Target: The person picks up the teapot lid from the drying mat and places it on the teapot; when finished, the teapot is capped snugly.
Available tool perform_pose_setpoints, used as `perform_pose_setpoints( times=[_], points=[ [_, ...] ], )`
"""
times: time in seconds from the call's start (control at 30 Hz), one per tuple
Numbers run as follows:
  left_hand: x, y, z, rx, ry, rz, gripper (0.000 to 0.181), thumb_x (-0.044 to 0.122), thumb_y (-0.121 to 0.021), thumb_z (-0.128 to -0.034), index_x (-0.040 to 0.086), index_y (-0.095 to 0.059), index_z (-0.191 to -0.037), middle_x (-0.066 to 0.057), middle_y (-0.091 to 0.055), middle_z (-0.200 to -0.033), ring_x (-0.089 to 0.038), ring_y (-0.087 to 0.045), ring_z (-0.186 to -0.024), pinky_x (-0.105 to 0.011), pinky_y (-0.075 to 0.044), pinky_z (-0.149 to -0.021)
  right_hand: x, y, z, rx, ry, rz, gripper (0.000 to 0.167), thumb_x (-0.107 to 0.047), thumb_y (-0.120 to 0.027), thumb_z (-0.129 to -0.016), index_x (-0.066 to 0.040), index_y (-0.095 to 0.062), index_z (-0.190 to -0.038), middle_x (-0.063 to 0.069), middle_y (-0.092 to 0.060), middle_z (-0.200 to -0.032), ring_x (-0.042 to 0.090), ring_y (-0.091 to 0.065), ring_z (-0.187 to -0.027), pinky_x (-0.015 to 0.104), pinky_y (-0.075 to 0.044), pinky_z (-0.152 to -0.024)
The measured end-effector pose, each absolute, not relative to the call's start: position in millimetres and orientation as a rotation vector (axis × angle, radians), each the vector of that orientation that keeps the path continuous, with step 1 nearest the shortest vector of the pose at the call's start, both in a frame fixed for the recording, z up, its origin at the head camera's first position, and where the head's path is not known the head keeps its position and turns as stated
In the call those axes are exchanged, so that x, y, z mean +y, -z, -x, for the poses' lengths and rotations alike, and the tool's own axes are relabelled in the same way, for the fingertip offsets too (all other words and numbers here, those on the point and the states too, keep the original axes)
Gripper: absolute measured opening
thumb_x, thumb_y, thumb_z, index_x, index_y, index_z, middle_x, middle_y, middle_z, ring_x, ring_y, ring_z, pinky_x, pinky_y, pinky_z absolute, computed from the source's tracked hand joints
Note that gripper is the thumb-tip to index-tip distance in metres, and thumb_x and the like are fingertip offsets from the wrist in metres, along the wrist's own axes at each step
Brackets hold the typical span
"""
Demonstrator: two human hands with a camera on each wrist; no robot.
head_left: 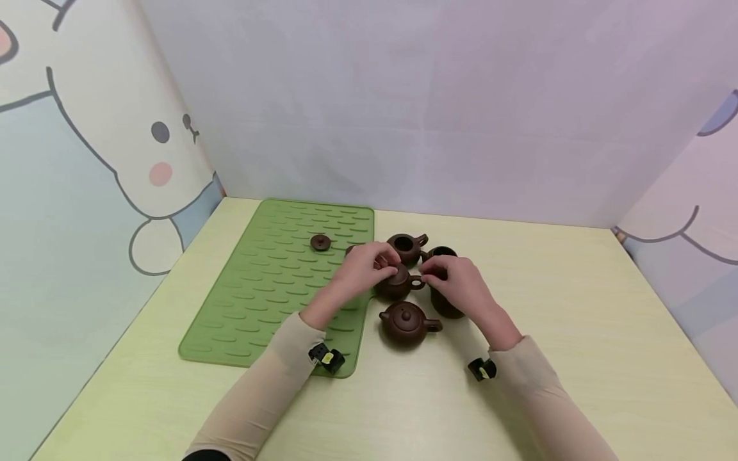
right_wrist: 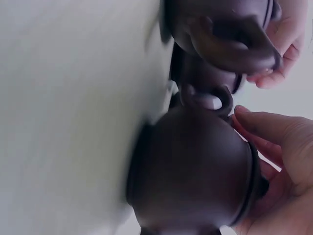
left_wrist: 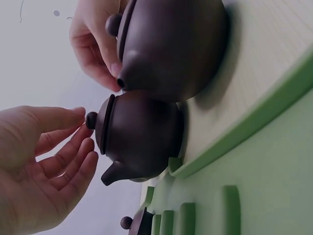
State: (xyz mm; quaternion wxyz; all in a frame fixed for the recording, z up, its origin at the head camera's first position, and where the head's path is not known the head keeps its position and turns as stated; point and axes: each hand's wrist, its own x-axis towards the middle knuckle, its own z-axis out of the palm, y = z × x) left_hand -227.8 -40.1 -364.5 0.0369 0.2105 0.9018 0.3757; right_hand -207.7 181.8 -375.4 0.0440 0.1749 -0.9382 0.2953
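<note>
My left hand [head_left: 369, 266] pinches the lid knob [left_wrist: 91, 120] of a dark brown teapot [head_left: 392, 289] at the mat's right edge, its lid seated on the body. My right hand [head_left: 461, 282] has thumb and fingertips at this teapot's handle [right_wrist: 210, 100]; the exact contact is partly hidden. Below the right hand stands another lidded teapot [right_wrist: 190, 171], mostly covered in the head view. Nearer to me is a third lidded teapot [head_left: 405, 328], spout to the left. Behind the hands, a lidless pot [head_left: 406, 248] shows its dark opening.
A green ridged mat [head_left: 271, 288] covers the left of the pale wooden table [head_left: 576, 307]. On it lies a loose brown lid [head_left: 320, 242]; another dark piece is half hidden behind the left hand. A further open pot [head_left: 442, 251] stands at the back right.
</note>
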Motion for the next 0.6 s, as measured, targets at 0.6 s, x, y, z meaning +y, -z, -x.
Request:
perform_pose_setpoints(
  times=[0.6],
  points=[
    [-70,363,256,2.777,-1.257,-0.537,0.018,0.016,-0.065,-0.0974,0.007,-0.068,-0.112,-0.008,-0.071,-0.110,-0.022,-0.067,-0.099,-0.035,-0.058,-0.086,222,366,211,-2.795,-0.997,-0.345,0.018,-0.012,-0.071,-0.092,-0.006,-0.073,-0.109,0.014,-0.074,-0.107,0.032,-0.072,-0.093,0.047,-0.058,-0.082]
  ],
)
